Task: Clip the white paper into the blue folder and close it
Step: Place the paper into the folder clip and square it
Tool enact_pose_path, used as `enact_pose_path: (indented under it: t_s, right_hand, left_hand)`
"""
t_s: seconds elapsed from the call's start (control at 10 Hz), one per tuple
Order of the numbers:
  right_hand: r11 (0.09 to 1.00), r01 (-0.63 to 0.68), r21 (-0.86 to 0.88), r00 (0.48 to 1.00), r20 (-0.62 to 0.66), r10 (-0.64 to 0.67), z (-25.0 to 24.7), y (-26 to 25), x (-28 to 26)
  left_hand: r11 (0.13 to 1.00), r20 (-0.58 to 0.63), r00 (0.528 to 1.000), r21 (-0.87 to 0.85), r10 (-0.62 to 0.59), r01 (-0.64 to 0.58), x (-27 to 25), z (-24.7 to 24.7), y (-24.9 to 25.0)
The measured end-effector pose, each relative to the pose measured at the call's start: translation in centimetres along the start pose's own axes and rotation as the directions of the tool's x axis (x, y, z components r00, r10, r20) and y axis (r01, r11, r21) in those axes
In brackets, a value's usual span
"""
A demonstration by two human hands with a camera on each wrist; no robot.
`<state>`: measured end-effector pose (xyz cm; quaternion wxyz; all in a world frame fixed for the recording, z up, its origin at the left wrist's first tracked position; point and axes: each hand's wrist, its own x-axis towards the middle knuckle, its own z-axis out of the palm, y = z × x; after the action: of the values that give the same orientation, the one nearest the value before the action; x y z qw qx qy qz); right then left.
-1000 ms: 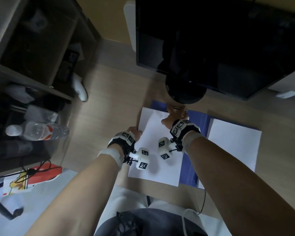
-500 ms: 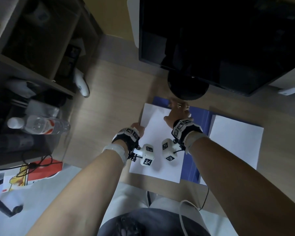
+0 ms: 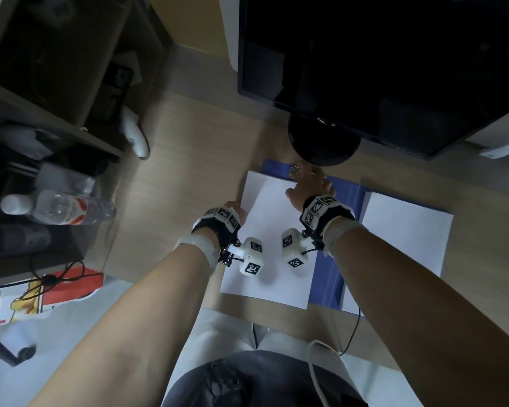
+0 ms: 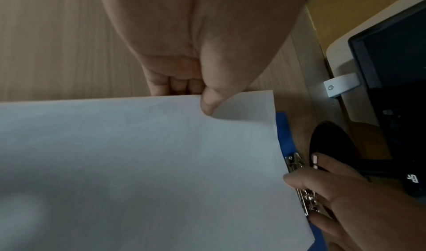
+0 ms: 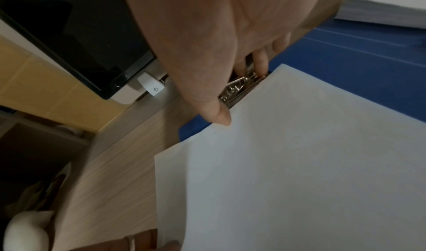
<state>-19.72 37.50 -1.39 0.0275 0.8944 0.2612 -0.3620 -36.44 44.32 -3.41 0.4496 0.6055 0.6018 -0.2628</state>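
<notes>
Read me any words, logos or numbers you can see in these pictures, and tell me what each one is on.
"SP" or similar, upside down and unclear: white logo on the black monitor stand.
Water bottle: red and white label, print too blurred to read.
Red and yellow printed sheet at the desk's near left: lettering too small to read.
Wrist cubes: black and white marker patterns only, no words.

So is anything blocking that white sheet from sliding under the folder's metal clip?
Nothing visible. The white paper has its top edge right at the metal clip, which the right hand grips. The left hand pinches the sheet's side edge.
</notes>
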Motion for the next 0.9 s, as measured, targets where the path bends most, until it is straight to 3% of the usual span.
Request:
enact_pose_path:
  t_s: [0.1,0.2,0.3,0.4,0.5,0.6,0.7,0.9]
  right_hand:
    - [0.987,0.014,0.158,0.991,-0.131,0.006,-0.1,1.1,-0.5]
    - [0.958,-0.028,0.286,0.932,-0.340,0.129,-0.3,2.4,-1.1]
    - [0.950,-0.077,0.303,0.909,-0.370,0.192,-1.1,4.0,-1.4]
    - [0.970,-0.181,0.160,0.974,-0.111,0.200,-1.2,5.7,-0.7]
    - [0.973,-0.176,0.152,0.983,-0.026,0.182,-0.6,6.8,-0.5]
    - [0.924,-0.231,0.306,0.968,-0.023,0.249,-0.3,7.0,-1.2]
    - [0.862,-0.362,0.355,0.930,0.068,0.362,0.0,7.6,-2.0]
    - [0.737,-0.410,0.537,0.912,0.216,0.349,0.4,9.7,-1.1]
  left_hand:
    - [1.000,-0.019,1.000,-0.001,0.006,-0.006,-0.2,0.1,-0.1]
    - [1.000,-0.037,0.999,-0.003,0.014,-0.014,-0.4,0.5,0.0]
    - [1.000,-0.062,0.998,-0.007,0.018,-0.019,-0.5,0.8,0.3]
    - [0.999,-0.080,0.996,-0.028,0.032,-0.034,-0.6,1.2,0.2]
    - [0.995,-0.058,0.996,-0.070,0.070,-0.074,-0.5,1.6,0.4]
    - [0.988,-0.043,0.994,-0.111,0.102,-0.107,-0.7,1.9,0.9]
    - [0.987,-0.013,0.994,-0.114,0.111,-0.112,-0.8,2.2,1.3]
    - [0.994,-0.002,0.999,-0.090,0.053,-0.053,-0.5,2.8,2.1]
